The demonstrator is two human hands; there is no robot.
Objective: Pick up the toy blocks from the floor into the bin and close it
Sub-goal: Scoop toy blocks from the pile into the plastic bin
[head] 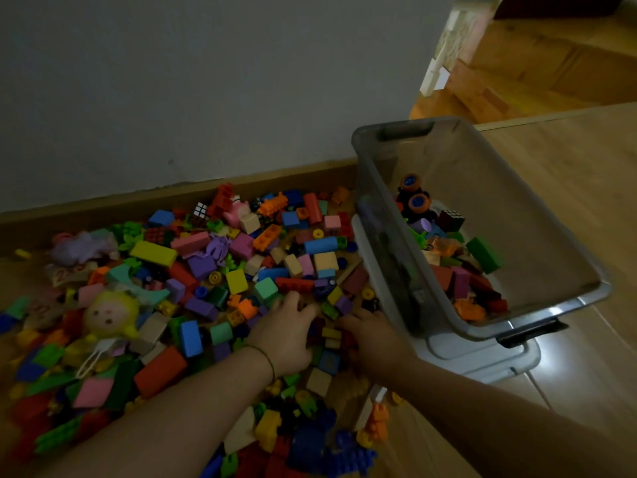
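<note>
Reaching into the heap of multicoloured plastic toy blocks (213, 270) spread over the floor to the left of the translucent grey plastic bin (465, 160), the person has both hands palm down on the pile, just beside the bin's near left corner. The left hand (286, 326), with a thin green thread bracelet (267, 360) at its wrist, lies over the blocks with bent fingers. The right hand (372, 336) sits closer to the bin wall, its fingertips buried among the pieces. I cannot tell whether either hand actually grips a block. A few small blocks lie between the two hands. The bin stands open and tilted, its near end resting on a pale flat plastic lid (489, 360). Inside the bin lie a shallow layer of blocks, a toy car with orange-and-blue wheels (413, 198) and a dark puzzle cube (450, 219). Far left of the bin, a yellow-haired doll (110, 313) lies in the heap.
</note>
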